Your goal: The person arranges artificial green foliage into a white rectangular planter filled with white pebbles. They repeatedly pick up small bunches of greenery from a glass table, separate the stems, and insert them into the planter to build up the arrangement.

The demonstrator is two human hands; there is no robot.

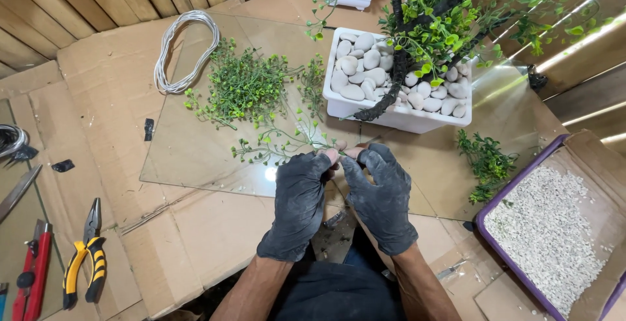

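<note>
**Gloved hands pinch a green sprig over the glass sheet**

Both hands, in dark fingerless gloves, meet at the near edge of the glass sheet [195, 158]. Left hand [298, 205] and right hand [381, 198] are curled nearly closed, bare fingertips [332, 157] pressed together on the end of a thin green sprig [274, 146], which trails away to the left across the glass.

Beyond the sprig, toward the far left part of the glass, lies a heap of loose green sprigs [244, 89], and a coil of white wire [186, 47] overlaps the far left corner. At the far right stands a white planter [398, 117] filled with pale pebbles [358, 67], holding a dark-branched artificial tree [433, 21]. Another small clump of greenery [486, 164] lies near the right edge.

Cardboard [104, 86] carries the glass. On its near left corner rest yellow-handled pliers [85, 256] and a red cutter [32, 272]. Off the right edge sits a purple-rimmed box of white gravel [548, 230].
</note>
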